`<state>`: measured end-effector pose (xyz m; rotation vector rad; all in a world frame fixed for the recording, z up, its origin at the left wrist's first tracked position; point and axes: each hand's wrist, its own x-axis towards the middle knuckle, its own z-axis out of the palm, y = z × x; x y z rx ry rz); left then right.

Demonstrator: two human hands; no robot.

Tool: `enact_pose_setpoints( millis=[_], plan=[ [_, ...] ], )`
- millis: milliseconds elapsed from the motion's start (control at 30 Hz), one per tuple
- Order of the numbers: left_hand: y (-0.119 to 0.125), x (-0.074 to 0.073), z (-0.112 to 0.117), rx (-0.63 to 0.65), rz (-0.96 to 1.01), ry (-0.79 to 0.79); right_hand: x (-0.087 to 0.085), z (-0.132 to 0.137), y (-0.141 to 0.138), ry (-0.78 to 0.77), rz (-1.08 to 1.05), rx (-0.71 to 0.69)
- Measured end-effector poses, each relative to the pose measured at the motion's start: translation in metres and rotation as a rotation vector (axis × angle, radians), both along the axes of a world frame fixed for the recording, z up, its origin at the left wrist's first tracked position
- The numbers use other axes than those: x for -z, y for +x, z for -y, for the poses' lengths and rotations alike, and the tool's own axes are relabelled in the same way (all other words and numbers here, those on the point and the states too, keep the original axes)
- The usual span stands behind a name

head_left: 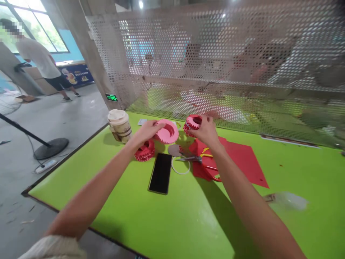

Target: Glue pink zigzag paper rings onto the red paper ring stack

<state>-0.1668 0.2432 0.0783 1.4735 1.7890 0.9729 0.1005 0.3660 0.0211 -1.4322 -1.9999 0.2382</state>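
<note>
On the table (172, 230), a phone (160, 173) just in front of folded-paper rings (145, 150), with a cup (119, 126) to their left. Right of the phone, scissors (191, 158), apparently partly on a paper sheet (242, 162); behind everything, a perforated metal screen (215, 72).

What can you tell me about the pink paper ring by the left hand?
The pink paper ring is round and wide, with a finely ridged outer edge and a deeper pink hollow at its centre. It looks built from folded paper. It is tilted, held at its edge by the fingertips of the left hand, above the green table.
</note>
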Motion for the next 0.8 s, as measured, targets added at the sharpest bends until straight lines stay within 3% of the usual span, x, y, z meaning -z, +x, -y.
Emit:
enact_pose_setpoints(
  millis=[133,233,300,400,533,667,800],
  plan=[
    [0.009,0.022,-0.066,0.105,-0.105,-0.185,0.0,0.006,0.017,0.016,0.008,0.085],
    [0.008,0.033,-0.083,0.156,-0.245,-0.278,0.003,0.009,0.021,0.019,0.019,0.091],
    [0.001,0.033,-0.082,0.166,-0.356,-0.277,0.005,0.009,0.021,0.022,0.02,0.085],
    [-0.017,0.025,-0.055,0.162,-0.522,-0.163,0.008,0.006,0.019,0.027,0.015,0.071],
    [-0.053,0.018,0.008,0.273,-0.656,-0.029,0.012,-0.003,0.013,0.027,0.009,0.056],
    [-0.084,0.032,0.05,0.478,-0.681,-0.016,0.023,-0.014,-0.007,0.021,0.006,0.037],
    [-0.097,0.048,0.059,0.545,-0.742,0.102,0.035,-0.023,-0.027,0.017,0.015,0.003]
  ],
)
